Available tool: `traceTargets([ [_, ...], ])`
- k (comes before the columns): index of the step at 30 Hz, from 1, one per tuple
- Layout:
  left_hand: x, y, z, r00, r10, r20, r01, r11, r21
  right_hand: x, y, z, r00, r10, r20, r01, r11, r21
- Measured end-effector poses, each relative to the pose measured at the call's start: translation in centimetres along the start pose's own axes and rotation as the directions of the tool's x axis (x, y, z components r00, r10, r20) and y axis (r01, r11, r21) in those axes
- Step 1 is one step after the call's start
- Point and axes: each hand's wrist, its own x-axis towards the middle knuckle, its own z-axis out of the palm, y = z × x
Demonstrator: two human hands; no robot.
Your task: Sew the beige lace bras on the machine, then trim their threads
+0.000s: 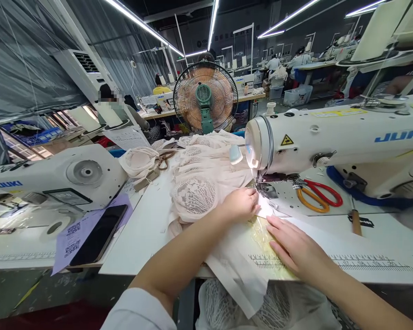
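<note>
Head view: scissors (319, 196) and stacked lace cups (194, 195) flank the needle; pale fabric (241, 256) is pressed flat by left hand (240, 204), fingers curled, and right hand (292, 245), fingers spread.

Bare forearms; a white sleeve (137, 309), perhaps short, on the left arm.
</note>
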Motion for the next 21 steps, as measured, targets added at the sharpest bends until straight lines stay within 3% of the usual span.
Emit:
traceTargets([
  [4, 0.1, -0.2, 0.1, 0.997, 0.04, -0.059, -0.038, 0.999, 0.031, 1.1, -0.2, 0.6, 1.0, 0.027, -0.007, -0.028, 1.0, -0.009],
  [7, -0.7, 0.9, 0.2, 0.991, 0.084, -0.108, -0.075, 0.994, 0.085, 1.8, -0.4, 0.6, 0.999, 0.035, -0.003, -0.035, 0.999, 0.03],
  [13, -3.3, 3.1, -0.2, 0.998, 0.013, -0.064, -0.01, 0.999, 0.044, 1.8, -0.4, 0.5, 0.999, 0.022, -0.042, -0.019, 0.996, 0.088],
  [16, -3.6, 2.9, -0.7, 0.995, 0.071, -0.074, -0.067, 0.996, 0.059, 1.3, -0.3, 0.5, 0.996, 0.039, -0.085, -0.027, 0.991, 0.133],
  [21, -3.4, 2.1, -1.1, 0.995, 0.082, -0.06, -0.086, 0.995, -0.051, 1.1, 0.0, 0.3, 0.99, 0.084, -0.112, -0.061, 0.979, 0.195],
])
